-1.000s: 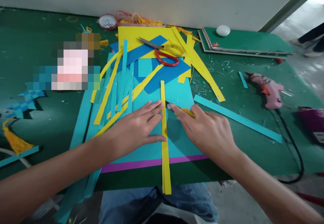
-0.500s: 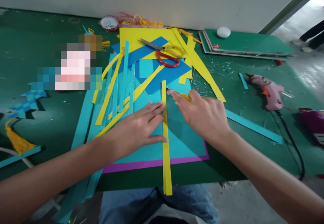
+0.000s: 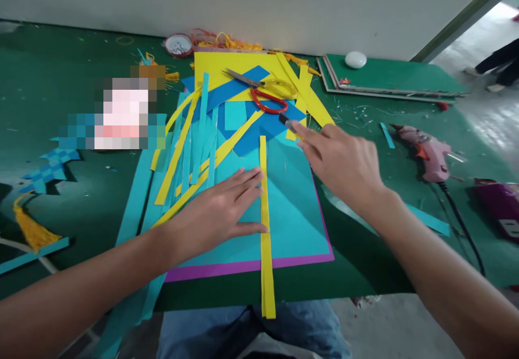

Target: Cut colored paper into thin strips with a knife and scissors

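Observation:
My left hand (image 3: 227, 205) lies flat, fingers stretched out, with its fingertips on a long yellow paper strip (image 3: 266, 272). That strip runs lengthwise over a turquoise sheet (image 3: 298, 229) with a purple sheet edge (image 3: 304, 259) beneath, and its near end overhangs the table. In my right hand (image 3: 346, 159) is a utility knife (image 3: 286, 121), its dark blade pointing up and left, raised to the right of the strip's far end. Most of the knife's handle is hidden by my fingers. Scissors (image 3: 270, 105) with red and yellow handles rest on blue and yellow paper beyond.
Turquoise and yellow strips (image 3: 178, 159) lie to the left. A pink glue gun (image 3: 430, 156) with a cord is at right, near a purple box (image 3: 498, 205). Green boards (image 3: 397, 75) carry a white oval object (image 3: 356, 60). A woven blue piece (image 3: 52, 167) lies at far left.
My right hand with the utility knife has lifted away from the strip, up and to the right. My left hand stays on the strip.

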`<state>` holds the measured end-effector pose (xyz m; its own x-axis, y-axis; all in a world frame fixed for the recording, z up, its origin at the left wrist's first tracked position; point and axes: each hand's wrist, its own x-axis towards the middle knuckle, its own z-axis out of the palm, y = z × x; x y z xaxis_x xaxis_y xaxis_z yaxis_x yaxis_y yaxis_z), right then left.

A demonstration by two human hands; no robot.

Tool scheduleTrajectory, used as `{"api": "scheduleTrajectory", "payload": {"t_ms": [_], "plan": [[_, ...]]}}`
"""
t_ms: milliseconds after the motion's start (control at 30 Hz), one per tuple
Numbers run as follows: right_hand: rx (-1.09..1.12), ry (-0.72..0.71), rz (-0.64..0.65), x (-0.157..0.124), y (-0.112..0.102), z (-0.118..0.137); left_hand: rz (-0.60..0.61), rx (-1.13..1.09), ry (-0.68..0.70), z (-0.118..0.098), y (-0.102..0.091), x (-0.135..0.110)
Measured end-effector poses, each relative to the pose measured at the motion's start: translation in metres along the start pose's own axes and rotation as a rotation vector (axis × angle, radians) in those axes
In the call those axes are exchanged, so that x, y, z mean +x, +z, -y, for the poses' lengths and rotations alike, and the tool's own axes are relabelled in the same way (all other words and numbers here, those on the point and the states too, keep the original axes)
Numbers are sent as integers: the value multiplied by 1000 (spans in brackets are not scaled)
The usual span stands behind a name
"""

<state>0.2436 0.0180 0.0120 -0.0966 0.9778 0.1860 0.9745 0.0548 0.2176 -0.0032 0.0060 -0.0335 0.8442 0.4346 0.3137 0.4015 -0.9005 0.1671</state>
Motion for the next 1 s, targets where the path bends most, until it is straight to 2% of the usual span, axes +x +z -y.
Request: {"api": "scheduleTrajectory", "payload": {"t_ms": [200, 333, 433, 567, 633, 733, 900, 1000], "plan": [[10, -65, 4, -7, 21, 16, 11, -9, -95, 3, -8, 2], [-3, -112, -52, -5, 20, 17, -40, 71, -141, 9, -11, 2], [83, -154, -96, -26, 7, 26, -95, 91, -194, 13, -13, 1], [327, -170, -11, -73, -10, 55, -148, 86, -233, 17, -16, -3], [393, -158, 11, -91, -13, 69, -159, 85, -218, 18, -17, -4], [431, -128, 18, -103, -12, 81, -181, 97, -175, 16, -16, -4], [533, -88, -7, -102, -10, 75, -161, 56, 32, 15, -12, -5], [601, -30, 13, -101, -10, 67, -162, 60, 44, 17, -12, -5]]}}
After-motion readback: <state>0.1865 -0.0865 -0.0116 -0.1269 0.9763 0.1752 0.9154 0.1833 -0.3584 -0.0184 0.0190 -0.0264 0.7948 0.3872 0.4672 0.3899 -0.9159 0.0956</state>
